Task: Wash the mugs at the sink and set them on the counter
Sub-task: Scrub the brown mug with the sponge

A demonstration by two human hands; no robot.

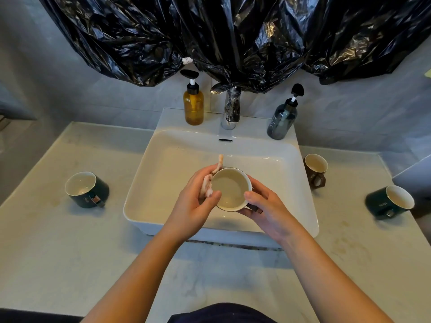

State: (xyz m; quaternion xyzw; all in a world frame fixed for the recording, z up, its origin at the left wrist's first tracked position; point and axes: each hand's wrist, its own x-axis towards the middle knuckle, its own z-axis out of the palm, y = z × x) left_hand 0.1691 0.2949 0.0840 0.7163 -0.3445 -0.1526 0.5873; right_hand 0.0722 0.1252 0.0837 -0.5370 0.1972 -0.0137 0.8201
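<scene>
1. One spread of crumpled black plastic sheeting point(233, 31) hangs across the wall above the basin; its lower edge drapes over the top of the tap.
2. One pale counter point(58, 241) runs left and right of the basin, with faint stains on both sides.
3. One white rectangular sink point(177, 164) sits on the counter in the middle.
4. Two bare hands are over the sink. The left hand point(193, 203) has its fingers curled round a cloth and presses it to the left outer side of a mug. The right hand point(268, 206) grips the same mug from the right, thumb on the rim and fingers wrapped beneath by the handle.
5. Four mugs in all, every one mouth up:
   - the held mug point(231, 190), pale inside, above the front half of the basin
   - the left green mug point(87, 190), on the counter well left of the sink
   - the brown mug point(315, 167), on the counter just beside the sink's right rim
   - the right green mug point(389, 202), further right, near the counter's edge
6. Two pump bottles stand on the sink's back ledge – an amber bottle point(193, 103) left of the tap and a grey bottle point(282, 120) right of it.
7. One chrome tap point(231, 110) stands between them.
8. One pinkish cloth point(207, 185), a strip of it poking up past the mug's far rim.
</scene>
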